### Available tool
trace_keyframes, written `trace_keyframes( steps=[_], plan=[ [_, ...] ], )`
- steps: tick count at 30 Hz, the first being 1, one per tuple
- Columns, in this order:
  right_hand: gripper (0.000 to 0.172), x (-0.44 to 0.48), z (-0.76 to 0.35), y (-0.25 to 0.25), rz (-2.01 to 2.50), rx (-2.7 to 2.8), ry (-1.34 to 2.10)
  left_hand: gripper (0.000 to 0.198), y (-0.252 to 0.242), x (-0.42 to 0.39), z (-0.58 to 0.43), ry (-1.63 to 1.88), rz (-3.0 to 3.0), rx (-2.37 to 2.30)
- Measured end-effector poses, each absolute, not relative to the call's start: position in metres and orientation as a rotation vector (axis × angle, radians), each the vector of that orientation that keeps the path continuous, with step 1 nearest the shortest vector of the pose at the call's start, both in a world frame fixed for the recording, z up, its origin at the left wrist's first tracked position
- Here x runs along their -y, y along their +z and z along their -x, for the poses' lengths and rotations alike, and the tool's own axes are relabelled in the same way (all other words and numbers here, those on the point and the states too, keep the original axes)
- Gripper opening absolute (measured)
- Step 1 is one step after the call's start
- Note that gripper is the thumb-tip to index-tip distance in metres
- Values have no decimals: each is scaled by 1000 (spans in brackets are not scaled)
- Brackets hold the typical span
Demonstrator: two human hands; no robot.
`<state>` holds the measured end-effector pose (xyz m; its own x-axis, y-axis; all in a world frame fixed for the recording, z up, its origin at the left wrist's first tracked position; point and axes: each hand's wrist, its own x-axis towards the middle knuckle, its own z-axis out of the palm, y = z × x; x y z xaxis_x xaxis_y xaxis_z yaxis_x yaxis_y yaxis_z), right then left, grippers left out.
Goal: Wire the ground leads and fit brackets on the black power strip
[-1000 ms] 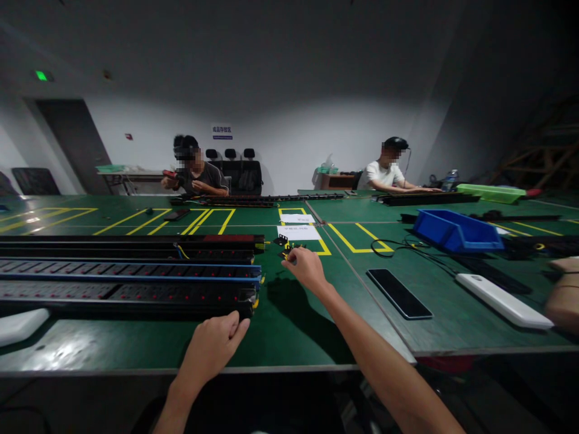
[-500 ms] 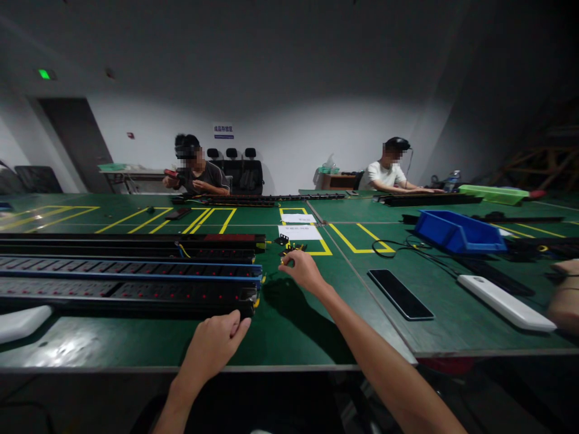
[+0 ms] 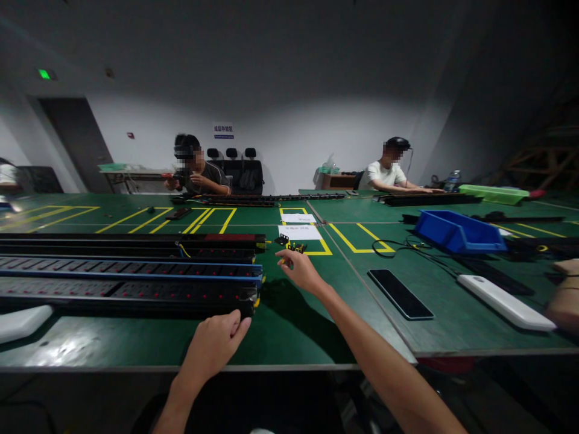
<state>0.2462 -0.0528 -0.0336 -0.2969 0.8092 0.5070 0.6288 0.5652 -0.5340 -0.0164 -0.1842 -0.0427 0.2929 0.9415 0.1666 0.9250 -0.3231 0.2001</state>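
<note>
My left hand [image 3: 217, 340] is closed at the front table edge, just below the right end of a long black socket strip [image 3: 181, 294]. Whatever its curled fingers hold, if anything, is hidden. Beyond the strip's end, my right hand [image 3: 299, 269] hovers over the green table. Its index finger stretches forward while the other fingers curl in. A tiny yellow spot shows at these fingers, too small to name. Small black brackets [image 3: 283, 240] and other small black and yellow parts [image 3: 297, 248] lie just past this hand. A blue-edged strip [image 3: 136, 268] runs behind the nearest one.
A black phone [image 3: 400, 294], a white power bank-like block [image 3: 505, 302], cables [image 3: 434, 259] and a blue bin [image 3: 459, 232] lie to the right. White paper sheets [image 3: 299, 232] lie ahead. Two people sit across the table; another person's arm [image 3: 565, 295] shows at the right edge.
My right hand's index finger has lifted and straightened forward, and the hand has shifted slightly. My left hand has stayed in place. At the far left another person has come into view.
</note>
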Motion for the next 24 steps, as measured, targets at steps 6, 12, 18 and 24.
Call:
trace_keyframes(
  steps=[6, 12, 18, 24],
  plan=[
    [29, 55, -249, -32, 1240, 2042, 200, 39, -42, 184, 15, 396, -2475, -1786],
    [32, 59, -248, -26, 1360, 2038, 70, 40, -41, 184, 16, 387, -2461, -1783],
    [32, 61, -247, -25, 1373, 2076, 55, 39, -42, 185, 17, 395, -2469, -1779],
    [32, 60, -248, -27, 1384, 2094, 27, 39, -43, 185, 16, 376, -2462, -1798]
  ],
)
